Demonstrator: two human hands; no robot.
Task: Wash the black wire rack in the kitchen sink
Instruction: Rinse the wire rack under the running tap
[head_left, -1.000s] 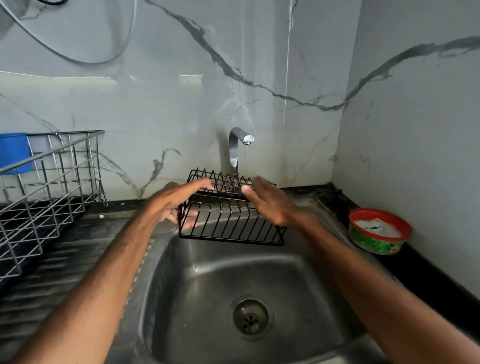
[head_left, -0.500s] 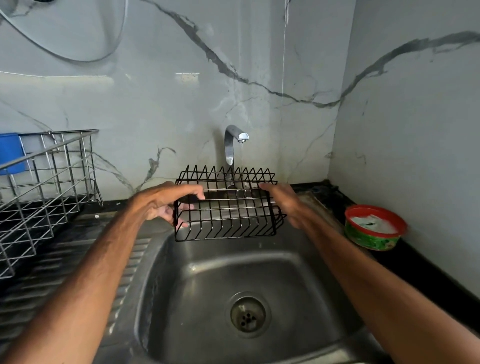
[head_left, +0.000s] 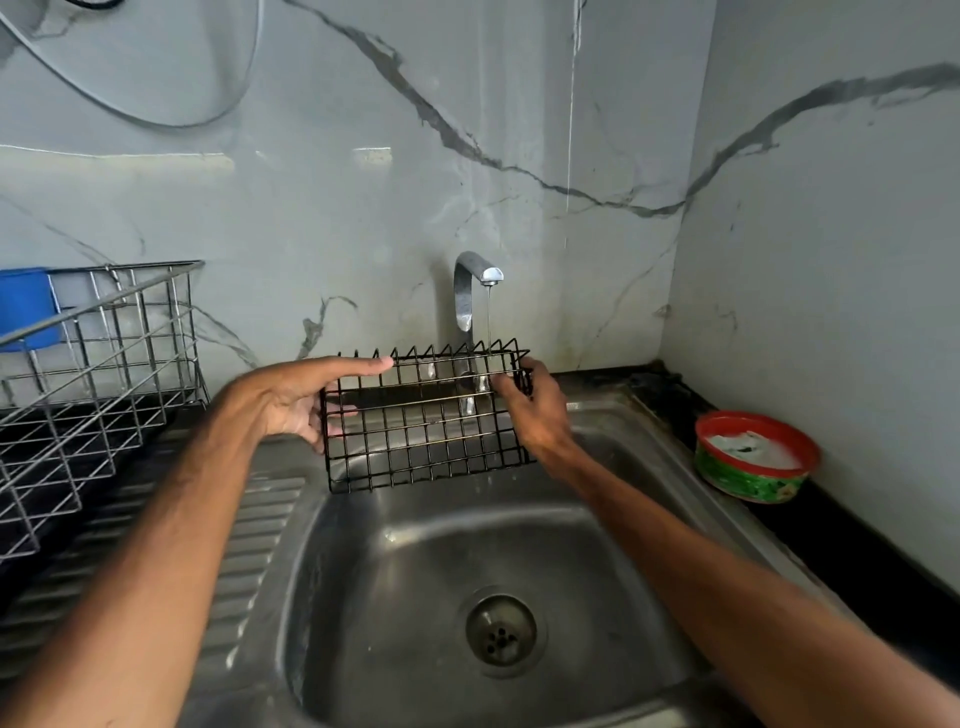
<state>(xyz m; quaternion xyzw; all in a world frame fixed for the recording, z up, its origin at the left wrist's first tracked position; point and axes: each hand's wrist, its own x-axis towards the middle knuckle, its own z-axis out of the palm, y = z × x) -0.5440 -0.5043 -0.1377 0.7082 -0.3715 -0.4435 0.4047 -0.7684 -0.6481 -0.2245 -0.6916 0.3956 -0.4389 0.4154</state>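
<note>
Steel sink (head_left: 363, 571), tap (head_left: 464, 301) running
To rinse it, left hand (head_left: 296, 400) and right hand (head_left: 540, 410) curl round black wire rack (head_left: 415, 441).

Tilted black wire rack (head_left: 423, 421) now upright, right hand (head_left: 540, 410) at its end.

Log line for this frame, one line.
rinse | black wire rack: under running tap, over sink | left hand: holds it | right hand: holds it

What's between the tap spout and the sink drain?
Head view: the black wire rack, held at its ends by the left hand and right hand; a thin water stream falls onto it.
</note>
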